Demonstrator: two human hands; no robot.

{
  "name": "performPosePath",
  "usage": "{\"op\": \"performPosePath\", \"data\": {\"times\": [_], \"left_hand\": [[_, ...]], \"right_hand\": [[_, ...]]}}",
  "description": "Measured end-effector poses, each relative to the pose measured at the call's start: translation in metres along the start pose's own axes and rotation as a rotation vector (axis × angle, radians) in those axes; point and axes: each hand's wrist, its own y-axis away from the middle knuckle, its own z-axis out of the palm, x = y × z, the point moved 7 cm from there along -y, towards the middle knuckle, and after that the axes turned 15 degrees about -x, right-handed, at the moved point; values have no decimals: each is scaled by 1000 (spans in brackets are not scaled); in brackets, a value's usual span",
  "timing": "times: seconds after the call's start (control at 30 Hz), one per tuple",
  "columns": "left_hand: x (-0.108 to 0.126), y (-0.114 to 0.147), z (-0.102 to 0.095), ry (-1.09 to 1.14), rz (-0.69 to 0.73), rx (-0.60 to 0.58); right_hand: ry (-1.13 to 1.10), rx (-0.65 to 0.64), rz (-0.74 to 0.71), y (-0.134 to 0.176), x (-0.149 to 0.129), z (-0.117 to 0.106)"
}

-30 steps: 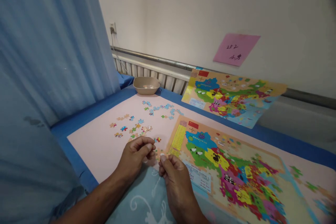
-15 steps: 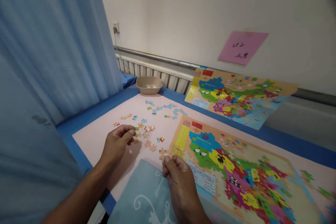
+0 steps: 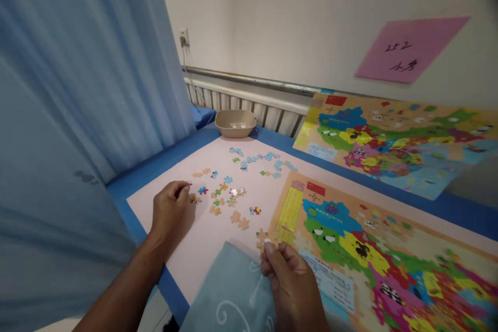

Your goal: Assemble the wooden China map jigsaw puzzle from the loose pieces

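My left hand (image 3: 171, 209) is over the pink sheet, thumb and forefinger pinched at a small jigsaw piece (image 3: 190, 183) whose reddish edge shows at the fingertips. Close by lie a blue and red piece (image 3: 203, 190) and a partly hidden tan piece (image 3: 194, 198). In my right hand (image 3: 290, 277), a tan jigsaw piece (image 3: 261, 239) is gripped between thumb and fingers, near the puzzle board's left edge. The puzzle board (image 3: 290, 212) carries a colourful, partly filled map. Several loose pieces (image 3: 233, 193) are scattered between the hands and further back.
A beige basin (image 3: 235, 132) with some pieces inside stands at the back by the radiator (image 3: 288, 122). A matching map picture (image 3: 338, 135) leans against the wall at right, below a pink note (image 3: 412, 49). Blue curtain (image 3: 97, 62) hangs at left; teal cloth (image 3: 229, 290) lies in front.
The view has swung left, so things appear further right. My left hand has moved left across the sheet, away from the middle pieces. The right hand still holds its piece.
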Motion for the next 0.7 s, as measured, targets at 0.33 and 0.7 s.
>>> {"op": "performPosePath", "data": {"times": [0.33, 0.7], "left_hand": [[18, 0, 12, -251, 119, -155], [54, 17, 44, -548, 416, -283]], "right_hand": [[-15, -26, 59, 1, 6, -2], [-28, 14, 16, 0, 1, 1]]}}
